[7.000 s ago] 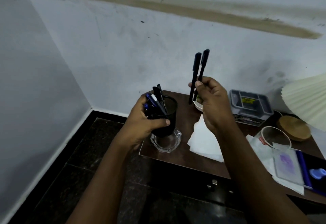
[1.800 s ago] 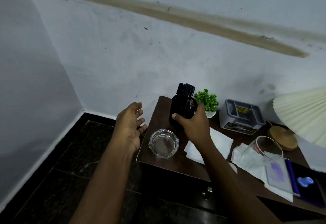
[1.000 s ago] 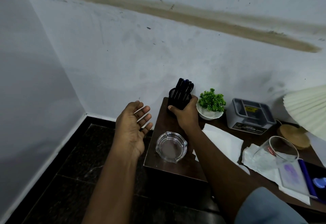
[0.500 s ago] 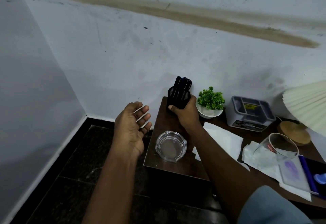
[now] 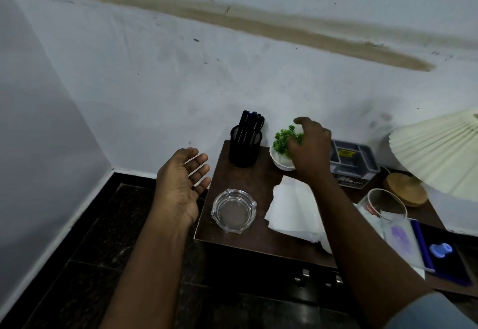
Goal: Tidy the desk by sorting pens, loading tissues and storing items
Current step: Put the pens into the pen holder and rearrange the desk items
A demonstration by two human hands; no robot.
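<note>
A black mesh pen cup (image 5: 245,149) full of pens (image 5: 251,121) stands upright at the worktop's (image 5: 248,178) back left corner. The right hand (image 5: 311,148), grip loosely spread and empty, hovers over the plant (image 5: 284,139) just right of the cup. The left hand (image 5: 182,181) hangs open-palmed left of the cup, off the worktop. Tissues (image 5: 292,208) lie in front of the plant, an ashtray (image 5: 234,210) in front of the cup.
</note>
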